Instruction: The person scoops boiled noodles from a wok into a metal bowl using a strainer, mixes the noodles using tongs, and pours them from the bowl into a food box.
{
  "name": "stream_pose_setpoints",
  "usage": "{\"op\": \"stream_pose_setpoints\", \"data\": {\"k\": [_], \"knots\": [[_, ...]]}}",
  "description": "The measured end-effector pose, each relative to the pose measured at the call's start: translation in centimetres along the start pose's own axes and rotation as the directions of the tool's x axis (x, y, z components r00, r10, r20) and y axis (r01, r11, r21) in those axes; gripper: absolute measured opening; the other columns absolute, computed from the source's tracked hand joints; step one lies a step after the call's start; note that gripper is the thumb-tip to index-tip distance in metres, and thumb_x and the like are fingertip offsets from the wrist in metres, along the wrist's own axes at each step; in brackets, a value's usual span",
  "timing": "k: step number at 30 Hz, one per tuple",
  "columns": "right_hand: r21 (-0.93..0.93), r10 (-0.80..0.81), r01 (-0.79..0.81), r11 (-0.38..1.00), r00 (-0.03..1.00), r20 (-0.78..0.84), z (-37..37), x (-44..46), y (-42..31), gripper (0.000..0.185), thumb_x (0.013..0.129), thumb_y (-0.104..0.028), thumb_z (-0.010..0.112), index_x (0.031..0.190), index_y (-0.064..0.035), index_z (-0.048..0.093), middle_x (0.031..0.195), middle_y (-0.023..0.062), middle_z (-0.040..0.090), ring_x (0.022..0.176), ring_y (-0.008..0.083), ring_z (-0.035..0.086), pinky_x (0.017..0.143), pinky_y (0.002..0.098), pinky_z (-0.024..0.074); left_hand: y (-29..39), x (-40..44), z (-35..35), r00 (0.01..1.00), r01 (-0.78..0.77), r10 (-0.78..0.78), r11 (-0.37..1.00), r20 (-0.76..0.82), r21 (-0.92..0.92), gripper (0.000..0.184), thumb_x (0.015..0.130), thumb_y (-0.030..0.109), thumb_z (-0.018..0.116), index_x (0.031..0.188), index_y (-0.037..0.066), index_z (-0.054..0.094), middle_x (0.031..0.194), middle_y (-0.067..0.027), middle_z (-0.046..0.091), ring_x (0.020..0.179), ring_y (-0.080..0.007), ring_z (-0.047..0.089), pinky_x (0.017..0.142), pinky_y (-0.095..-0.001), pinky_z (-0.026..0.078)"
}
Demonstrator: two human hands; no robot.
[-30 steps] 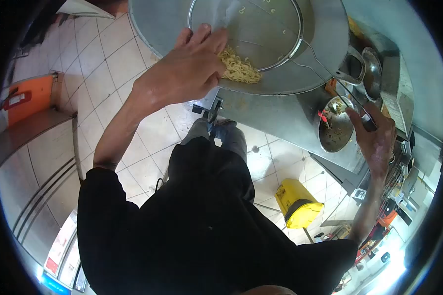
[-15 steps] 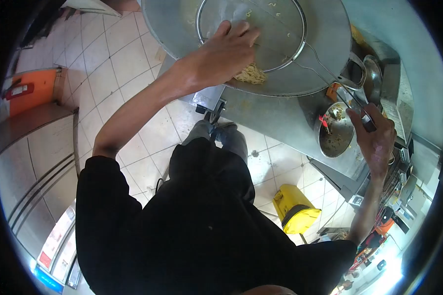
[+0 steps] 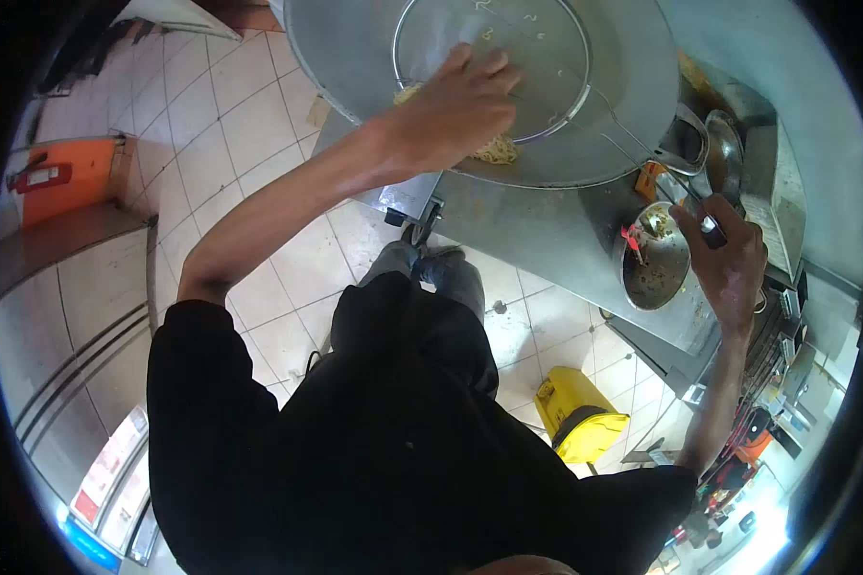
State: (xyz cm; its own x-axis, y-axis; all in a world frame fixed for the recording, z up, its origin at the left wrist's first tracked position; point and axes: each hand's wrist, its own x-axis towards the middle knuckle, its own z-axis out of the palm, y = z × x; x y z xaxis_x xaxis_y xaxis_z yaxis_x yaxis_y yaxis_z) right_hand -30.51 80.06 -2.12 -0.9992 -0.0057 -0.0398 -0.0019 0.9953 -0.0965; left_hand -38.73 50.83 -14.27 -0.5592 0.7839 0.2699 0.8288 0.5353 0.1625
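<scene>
While the right hand [image 3: 724, 254] stays out at the side of the big pot [image 3: 638, 96], its fingers are clamped round the handle of a strainer [image 3: 579, 103], and what a wide ring that is, lying across the pot's mouth! Over to the left hand [image 3: 451, 115]: it arches palm down above the strainer's near edge, fingers bent and slightly apart. Are they gripping anything? Cannot tell, the underside is hidden. And there are the noodles [image 3: 497, 150], a yellow clump peeking out below that hand by the pot's near wall, with another bit showing at its left, and a few loose strands farther up inside the ring.

Just below the right-hand side of the pot, a metal bowl [image 3: 642, 295] sits on the counter [image 3: 537, 225], food scraps inside, something red [image 3: 632, 240] at its edge. Down on the tiled floor [image 3: 288, 259], a yellow bin [image 3: 583, 417]!
</scene>
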Motion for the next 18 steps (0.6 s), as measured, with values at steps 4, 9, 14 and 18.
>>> {"op": "stream_pose_setpoints", "data": {"k": [4, 9, 14, 18], "knots": [[0.025, -0.044, 0.046, 0.999, 0.995, -0.085, 0.6, -0.2, 1.2, 0.027, 0.080, -0.028, 0.073, 0.074, -0.0070, 0.057, 0.046, 0.0024, 0.044, 0.044, 0.0105, 0.034, 0.044, 0.0303, 0.0297, -0.9, -0.7, -3.6, 0.989, 0.139, -0.142, 0.987, -0.035, -0.084, 0.006, 0.072, 0.009, 0.069, 0.069, 0.005, 0.066, 0.091, -0.0038, 0.050, 0.096, -0.0195, 0.046, 0.084, -0.0356, 0.032], [-0.137, -0.023, 0.000, 0.991, 0.985, -0.169, -1.3, -0.3, 1.4, 0.029, 0.079, -0.032, 0.073, 0.073, -0.0081, 0.057, 0.048, 0.0021, 0.048, 0.045, 0.0117, 0.040, 0.046, 0.0307, 0.0338, -2.6, -5.6, -8.2, 0.901, 0.276, -0.310, 0.949, -0.304, -0.149, 0.016, 0.064, 0.008, 0.078, 0.078, 0.008, 0.071, 0.089, -0.0035, 0.051, 0.088, -0.0200, 0.052, 0.079, -0.0367, 0.041], [-0.327, 0.001, -0.100, 0.940, 0.957, -0.289, -3.6, -0.8, 1.5, 0.029, 0.081, -0.038, 0.069, 0.075, -0.0122, 0.060, 0.065, 0.0015, 0.066, 0.059, 0.0214, 0.066, 0.051, 0.0355, 0.0465, -4.7, -18.4, -11.5, 0.559, 0.728, -0.716, 0.665, -0.418, -0.166, 0.020, 0.081, 0.009, 0.069, 0.072, -0.004, 0.056, 0.080, -0.0068, 0.055, 0.069, -0.0123, 0.048, 0.068, -0.0263, 0.044], [-0.336, 0.020, -0.122, 0.934, 0.956, -0.293, -3.6, -1.2, 0.4, 0.028, 0.083, -0.038, 0.068, 0.074, -0.0129, 0.059, 0.069, 0.0010, 0.067, 0.060, 0.0226, 0.066, 0.051, 0.0360, 0.0470, -5.4, -32.5, -1.6, 0.249, 0.842, -0.885, 0.398, -0.394, -0.364, 0.024, 0.090, 0.005, 0.047, 0.067, -0.001, 0.054, 0.063, -0.0069, 0.054, 0.063, -0.0093, 0.048, 0.059, -0.0253, 0.041]]}}
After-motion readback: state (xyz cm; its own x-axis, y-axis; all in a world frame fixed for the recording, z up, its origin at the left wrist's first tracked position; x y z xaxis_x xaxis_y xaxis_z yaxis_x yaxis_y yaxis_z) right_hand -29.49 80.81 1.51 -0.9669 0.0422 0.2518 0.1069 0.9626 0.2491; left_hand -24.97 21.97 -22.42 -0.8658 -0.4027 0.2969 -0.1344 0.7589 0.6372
